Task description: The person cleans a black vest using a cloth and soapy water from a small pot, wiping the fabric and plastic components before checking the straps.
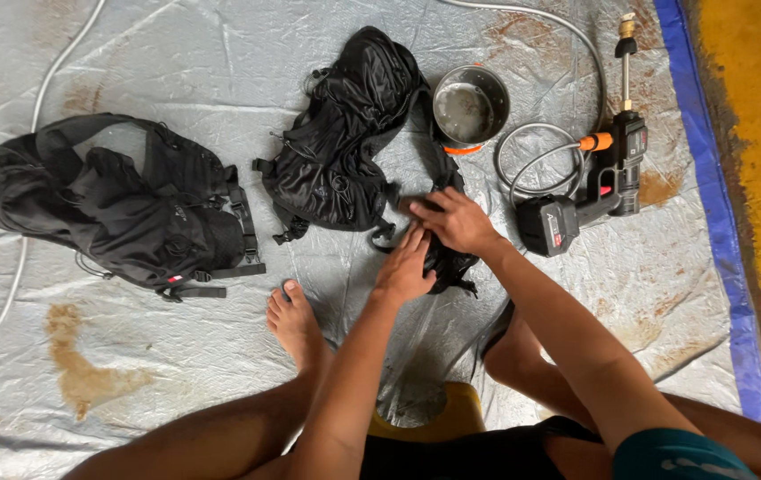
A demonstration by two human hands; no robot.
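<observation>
Far left: one black backpack (123, 209) lying flat on the grey tarp (176, 356), a second black backpack (345, 133) mid-scene. Just right of that, left hand (405, 267) pressed flat and right hand (456, 220) closed on a black strap piece (448, 260) near a steel pot (471, 107). Risks, likely: tugging the strap into the pot, or dragging it onto the hose (545, 160) and pressure washer gun (598, 191) at right.

a grey tarp (176, 53) with a blue edge (709, 178) and rust-brown stains covers the ground. on it lie two black backpacks (123, 213) (345, 133), a black strap piece (447, 258), a metal pot (470, 108), a cordless spray gun (593, 191) with coiled hose (540, 151), and a bare foot (296, 324).
</observation>
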